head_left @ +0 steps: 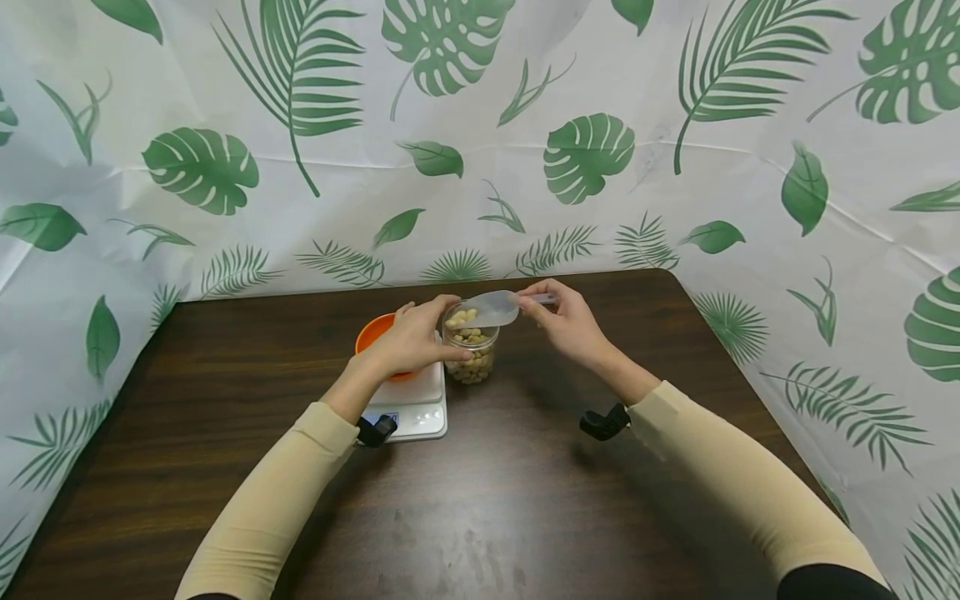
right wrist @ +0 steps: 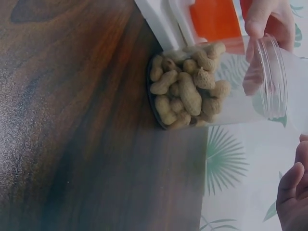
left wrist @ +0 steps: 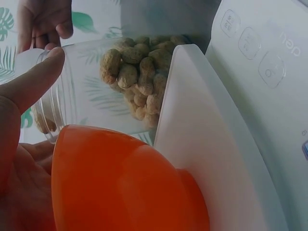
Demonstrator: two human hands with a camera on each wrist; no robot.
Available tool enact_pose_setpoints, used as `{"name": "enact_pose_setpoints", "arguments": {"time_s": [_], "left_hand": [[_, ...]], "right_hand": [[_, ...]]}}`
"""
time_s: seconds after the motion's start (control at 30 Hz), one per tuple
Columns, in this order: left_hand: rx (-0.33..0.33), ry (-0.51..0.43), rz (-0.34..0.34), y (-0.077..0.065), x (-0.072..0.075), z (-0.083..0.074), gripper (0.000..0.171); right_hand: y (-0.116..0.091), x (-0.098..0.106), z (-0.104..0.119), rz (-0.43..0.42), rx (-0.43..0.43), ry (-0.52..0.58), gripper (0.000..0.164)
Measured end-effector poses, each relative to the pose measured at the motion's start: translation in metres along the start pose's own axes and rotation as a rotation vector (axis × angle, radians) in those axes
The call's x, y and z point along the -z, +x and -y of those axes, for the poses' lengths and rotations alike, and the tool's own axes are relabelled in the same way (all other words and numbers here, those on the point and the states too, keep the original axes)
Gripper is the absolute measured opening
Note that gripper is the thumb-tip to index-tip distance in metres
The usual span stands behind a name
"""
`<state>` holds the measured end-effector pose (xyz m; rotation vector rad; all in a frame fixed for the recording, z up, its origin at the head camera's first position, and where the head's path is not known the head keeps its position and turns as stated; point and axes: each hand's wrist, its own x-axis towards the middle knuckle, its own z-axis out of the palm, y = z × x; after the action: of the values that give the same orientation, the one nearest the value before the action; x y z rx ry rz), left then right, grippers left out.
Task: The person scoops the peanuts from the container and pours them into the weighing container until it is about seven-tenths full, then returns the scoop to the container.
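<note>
A clear jar (head_left: 474, 367) partly filled with unshelled peanuts (right wrist: 189, 94) stands beside a kitchen scale. My left hand (head_left: 408, 337) grips the jar near its rim, with the thumb on the near side. In my right hand (head_left: 564, 321), the handle of a translucent white scoop (head_left: 495, 308) is pinched between thumb and fingers. The scoop's bowl is over the jar's mouth, with some peanuts (head_left: 461, 317) at its tip. On the scale (head_left: 420, 421) sits an orange bowl (left wrist: 120, 178), partly hidden behind my left hand in the head view.
Everything stands on a dark wooden table (head_left: 510, 500), toward its far edge. A white leaf-print sheet (head_left: 480, 183) hangs close behind it. The scale's display (head_left: 386, 417) faces me, near my left wrist.
</note>
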<state>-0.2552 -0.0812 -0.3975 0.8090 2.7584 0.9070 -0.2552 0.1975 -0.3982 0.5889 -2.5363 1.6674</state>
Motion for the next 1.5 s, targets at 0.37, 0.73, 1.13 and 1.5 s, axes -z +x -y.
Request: {"name": "enact_pose_setpoints", "arguments": {"time_s": [0.37, 0.73, 1.13, 1.5], "left_hand": [[-0.008, 0.015, 0.004, -0.001, 0.001, 0.001, 0.093], [-0.004, 0.025, -0.012, -0.011, 0.008, 0.004, 0.096], [0.029, 0.028, -0.045, -0.033, 0.025, 0.020, 0.094], [0.120, -0.102, 0.005, -0.062, 0.045, 0.052, 0.103]], "right_hand": [[-0.002, -0.001, -0.008, -0.062, -0.031, 0.080, 0.027], [-0.002, -0.001, -0.006, -0.091, -0.031, 0.144, 0.027], [0.009, -0.007, 0.007, -0.077, -0.020, 0.147, 0.028], [0.020, -0.022, 0.021, 0.012, 0.012, 0.095, 0.029]]}}
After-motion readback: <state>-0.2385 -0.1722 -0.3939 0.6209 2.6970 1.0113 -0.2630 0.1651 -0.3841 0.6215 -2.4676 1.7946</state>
